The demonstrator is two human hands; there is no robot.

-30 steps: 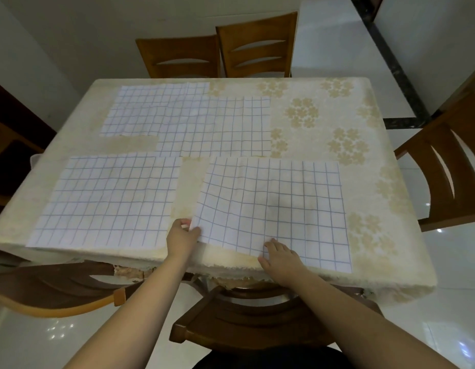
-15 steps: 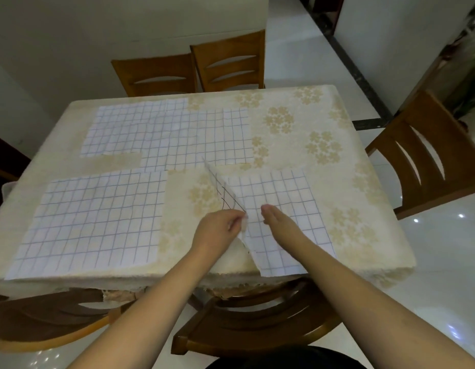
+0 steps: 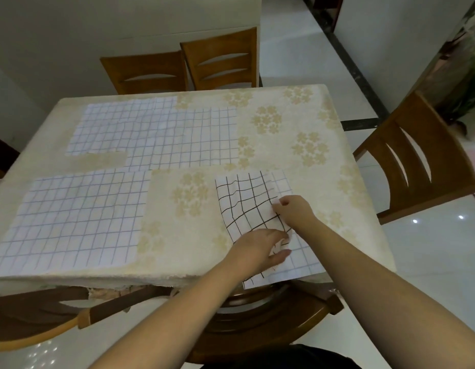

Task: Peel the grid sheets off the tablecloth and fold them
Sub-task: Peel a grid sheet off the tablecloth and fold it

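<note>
The tablecloth (image 3: 297, 145) looks like matt cream cloth with a slightly rough weave and a frayed near edge. Grid sheets on it look like thin, smooth film: the folded sheet (image 3: 247, 206) is wrinkly, the flat one (image 3: 76, 219) left of it faintly creased. Chairs (image 3: 417, 166) around the tablecloth are varnished wood, floor (image 3: 430, 262) glossy tile.

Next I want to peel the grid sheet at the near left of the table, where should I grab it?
Pinch the near-left grid sheet at its near right corner, from the table's near edge. That corner lies at the edge of the tablecloth, nearest your left hand.
</note>
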